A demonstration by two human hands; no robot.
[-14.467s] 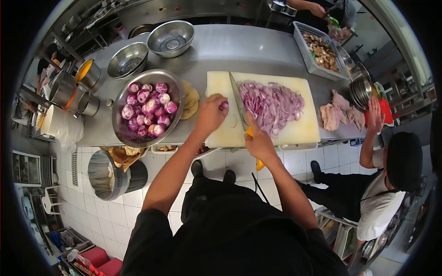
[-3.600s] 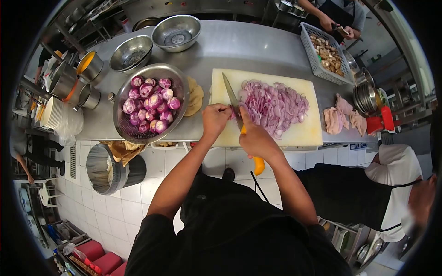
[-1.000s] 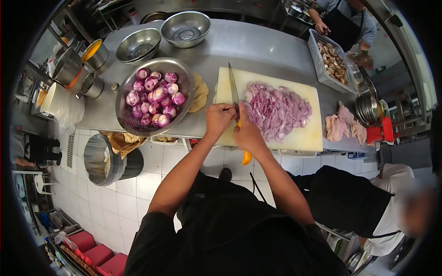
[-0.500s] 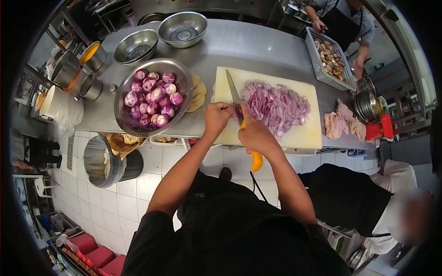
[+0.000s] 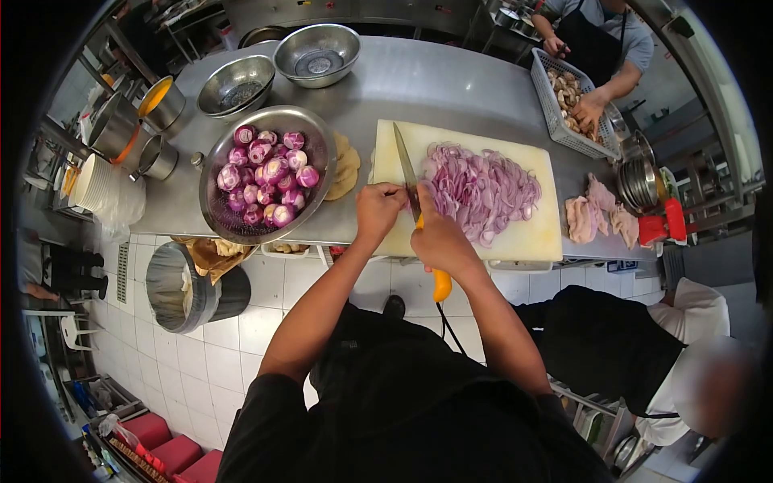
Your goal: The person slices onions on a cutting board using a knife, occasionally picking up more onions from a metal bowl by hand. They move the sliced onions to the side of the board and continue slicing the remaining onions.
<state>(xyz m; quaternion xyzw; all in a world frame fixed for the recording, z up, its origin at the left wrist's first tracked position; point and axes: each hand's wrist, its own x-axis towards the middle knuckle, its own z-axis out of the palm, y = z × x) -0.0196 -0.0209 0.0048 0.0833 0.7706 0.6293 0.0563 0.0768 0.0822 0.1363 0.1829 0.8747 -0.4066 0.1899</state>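
My right hand is wrapped round the yellow handle of a knife, index finger stretched along the blade. The blade points away from me over the left part of a cutting board. Just left of the blade, my left hand is closed, its fingertips pinched together at the knife's side; whatever they hold is too small to make out. Sliced red onion lies in a heap right of the knife. A perforated steel colander with several peeled whole red onions stands to the left.
Two steel bowls stand at the back left of the steel table. Raw chicken pieces lie right of the board. A co-worker's hand is in a basket of mushrooms. A bin stands below; another person is at my right.
The knife and my right hand have shifted slightly left, while my left hand stays about where it was. The co-worker's hand has moved into the mushroom basket.
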